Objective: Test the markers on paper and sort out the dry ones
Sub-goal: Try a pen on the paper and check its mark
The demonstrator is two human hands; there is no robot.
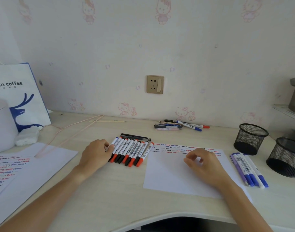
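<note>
A pale wood-grain surface point(110, 195) runs along a wall papered with faint pink cartoon cats, with a gold wall socket point(155, 84) set in it. At the far left stands a white paper bag point(17, 91) printed with a blue deer and the readable letters "ckin coffee", the start of the word cut off by a white rounded container point(1, 126) in front of it. A large sheet point(26, 168) lies at the left, covered with red, blue and black squiggles. The test paper point(177, 178) lies right of centre, its far edge carrying rows of the same coloured squiggles. Two black mesh pen cups point(250, 138) stand at the right, the nearer one point(286, 158) beside it; their insides are too dark to make out. A row of markers point(130, 152) with red and black caps lies side by side between the two sheets, each barrel bearing a printed label too small to read. The left hand point(96, 154) rests against the left end of this row, fingers curled over the outermost marker. The right hand point(202, 160) hovers on the test paper, fingers loosely curled and holding nothing. Blue-capped markers point(249, 171) lie just right of the paper. A loose heap of pens point(178, 126) lies near the wall.
</note>
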